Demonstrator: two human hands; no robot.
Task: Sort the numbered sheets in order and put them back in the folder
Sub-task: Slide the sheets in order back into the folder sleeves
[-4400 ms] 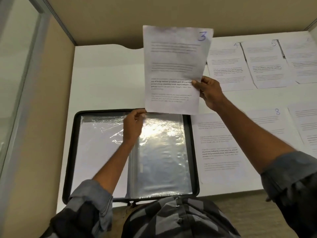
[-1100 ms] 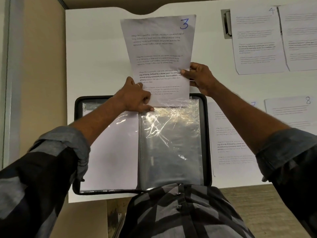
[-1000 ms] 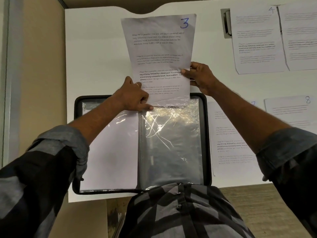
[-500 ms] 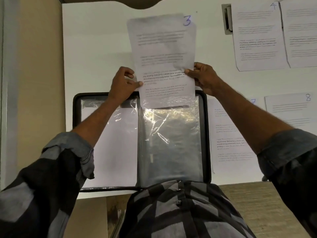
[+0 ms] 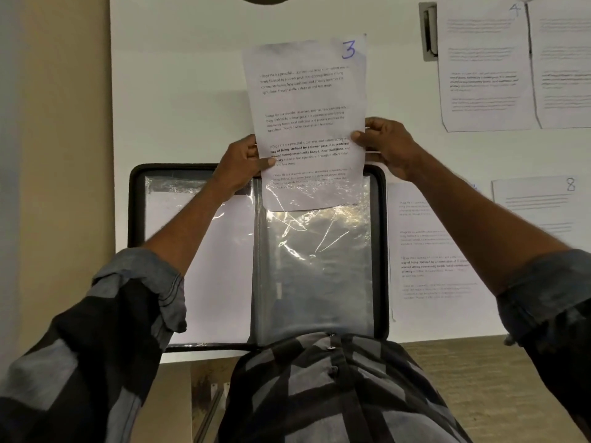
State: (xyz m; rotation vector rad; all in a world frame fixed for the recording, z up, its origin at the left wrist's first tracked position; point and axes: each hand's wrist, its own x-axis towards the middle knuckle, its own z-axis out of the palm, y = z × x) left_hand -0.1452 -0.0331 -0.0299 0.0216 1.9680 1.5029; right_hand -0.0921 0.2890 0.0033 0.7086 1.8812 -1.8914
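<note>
Head view looks down on a matte white worktop (image 5: 179, 100) whose near edge carries an open black-rimmed folder (image 5: 136, 219) of glossy, crinkled clear plastic sleeves. Sheet 3 (image 5: 307, 100), thin printed paper with a blue handwritten numeral, stands lengthwise over the folder's far edge, its lower end tucked inside the right-hand sleeve (image 5: 315, 260). Left hand (image 5: 238, 164) is pinched on the sheet's left edge; right hand (image 5: 385, 145) is pinched on its right edge, thumb on the printed face. Sheets 4 (image 5: 483, 68) and 8 (image 5: 537, 203) lie flat toward the worktop's right side.
</note>
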